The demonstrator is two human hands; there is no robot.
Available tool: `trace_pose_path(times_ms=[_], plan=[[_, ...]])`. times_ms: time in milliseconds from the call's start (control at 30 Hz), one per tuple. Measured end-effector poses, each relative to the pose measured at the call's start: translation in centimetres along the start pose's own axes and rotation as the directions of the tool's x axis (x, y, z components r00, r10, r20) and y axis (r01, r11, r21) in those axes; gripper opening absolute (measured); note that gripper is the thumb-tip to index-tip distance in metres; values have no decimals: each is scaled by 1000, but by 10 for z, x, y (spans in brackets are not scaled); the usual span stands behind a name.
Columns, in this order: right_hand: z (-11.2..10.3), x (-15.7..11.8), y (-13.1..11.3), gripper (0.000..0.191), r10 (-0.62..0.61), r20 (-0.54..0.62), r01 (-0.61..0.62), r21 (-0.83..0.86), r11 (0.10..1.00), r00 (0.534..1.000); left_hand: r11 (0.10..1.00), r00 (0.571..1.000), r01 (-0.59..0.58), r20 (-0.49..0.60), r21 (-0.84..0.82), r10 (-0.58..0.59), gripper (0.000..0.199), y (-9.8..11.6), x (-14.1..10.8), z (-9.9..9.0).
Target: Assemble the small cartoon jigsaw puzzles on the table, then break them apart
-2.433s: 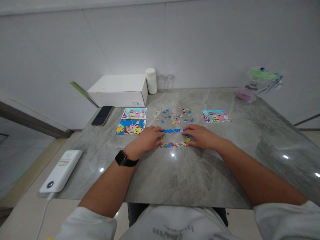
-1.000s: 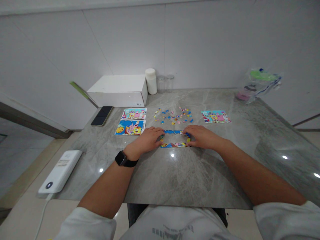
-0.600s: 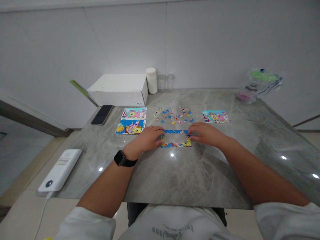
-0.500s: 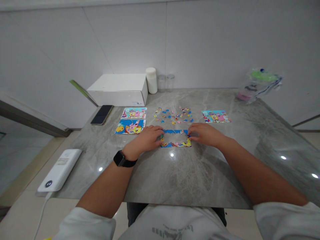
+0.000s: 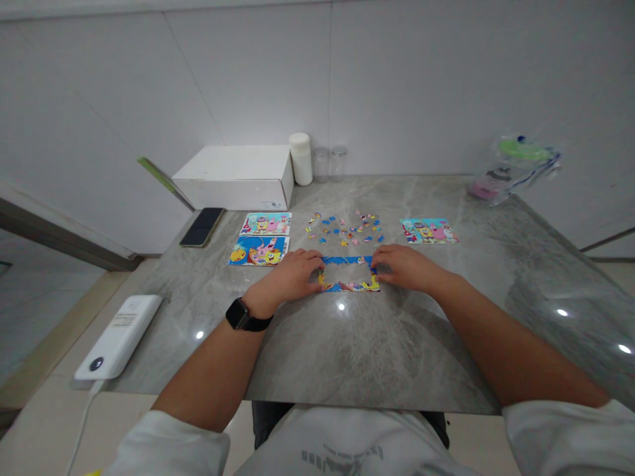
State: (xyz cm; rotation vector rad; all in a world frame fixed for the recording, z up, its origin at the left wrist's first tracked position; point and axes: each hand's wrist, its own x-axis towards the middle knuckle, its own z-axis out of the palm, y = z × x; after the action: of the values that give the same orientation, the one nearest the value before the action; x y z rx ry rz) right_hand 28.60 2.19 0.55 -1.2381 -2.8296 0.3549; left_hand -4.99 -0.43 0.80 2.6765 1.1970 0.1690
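Now right hand (image 5: 403, 267) sits higher along right edge of jigsaw border (image 5: 348, 287): thumb shifted up from near lower corner, so that corner shows more fully. Left hand (image 5: 298, 272) unchanged at left edge. Fingers of both half-curled, tips at border; can't tell whether they pinch or merely steady it. Border lies on counter (image 5: 347, 350) between my hands, middle open. Loose jigsaw pieces (image 5: 336, 231) unmoved beyond. Seems only right side being adjusted, nothing added inside.
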Motion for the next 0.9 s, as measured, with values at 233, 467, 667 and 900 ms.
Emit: trace_pose_path(times_ms=[233, 467, 667, 900], plan=[[1, -2, -1, 35, 6, -37, -5, 20, 1000, 999, 1000, 1000, -13, -1, -7, 13, 36, -1, 1, 1], [4, -1, -7, 49, 32, 13, -31, -9, 999, 999, 1000, 1000, -23, 0, -12, 23, 37, -3, 2, 6], [2, -1, -11, 47, 34, 11, -34, -5, 999, 999, 1000, 1000, -12, 16, -17, 12, 38, 1, 2, 3], [4, -1, -10, 46, 15, -2, -15, 5, 1000, 1000, 1000, 1000, -6, 8, -19, 7, 39, 1, 3, 6]])
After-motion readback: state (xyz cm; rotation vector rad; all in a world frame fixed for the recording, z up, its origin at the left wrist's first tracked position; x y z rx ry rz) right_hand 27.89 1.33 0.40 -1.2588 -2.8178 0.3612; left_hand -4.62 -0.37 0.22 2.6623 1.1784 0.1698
